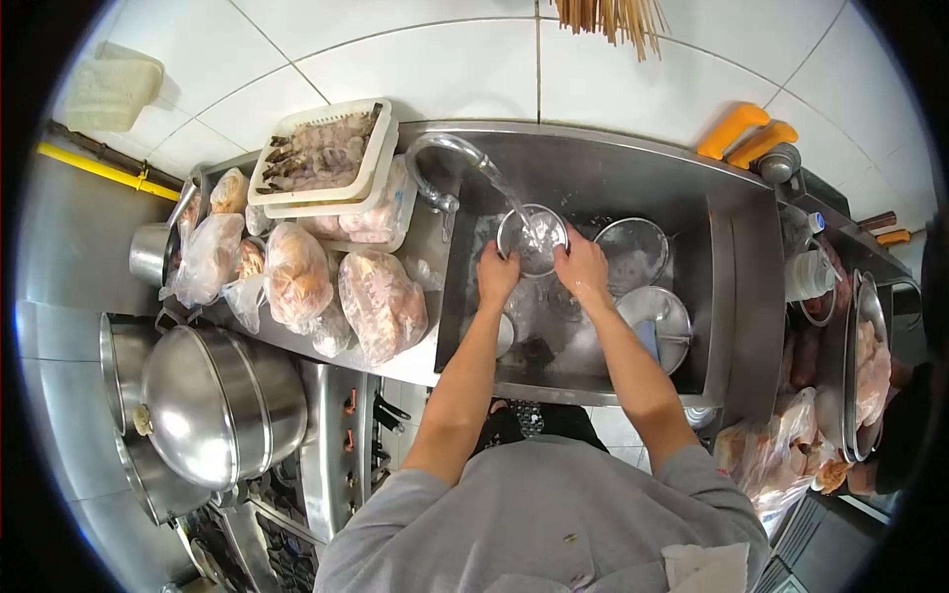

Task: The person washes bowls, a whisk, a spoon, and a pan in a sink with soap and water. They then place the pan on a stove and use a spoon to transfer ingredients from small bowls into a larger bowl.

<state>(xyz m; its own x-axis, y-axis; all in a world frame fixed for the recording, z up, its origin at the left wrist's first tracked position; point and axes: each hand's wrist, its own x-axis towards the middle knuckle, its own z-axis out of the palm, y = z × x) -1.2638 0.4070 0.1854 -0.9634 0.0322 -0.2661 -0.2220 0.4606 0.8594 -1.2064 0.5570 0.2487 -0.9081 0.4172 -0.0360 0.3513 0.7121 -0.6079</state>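
My left hand (pixel 497 274) grips the left side of a small round metal bowl (pixel 527 263). On the bowl's right side, my right hand (pixel 582 263) holds the rim. Water from the curved faucet (pixel 447 140) pours into the bowl and splashes inside it. Both hands are over the steel sink (pixel 593 163). Right of my right hand, a wider round metal dish (pixel 638 249) rests in the water. Below it lies a round metal lid or pan (pixel 667 308) with a bluish flat thing (pixel 647 339) across it.
On the left counter sit several plastic bags of raw meat (pixel 381 306) and a white tray of shrimp (pixel 321 153). A big lidded pot (pixel 213 405) stands on the stove. Orange-handled knives (pixel 733 128) are at the back right. Meat trays (pixel 870 366) sit at far right.
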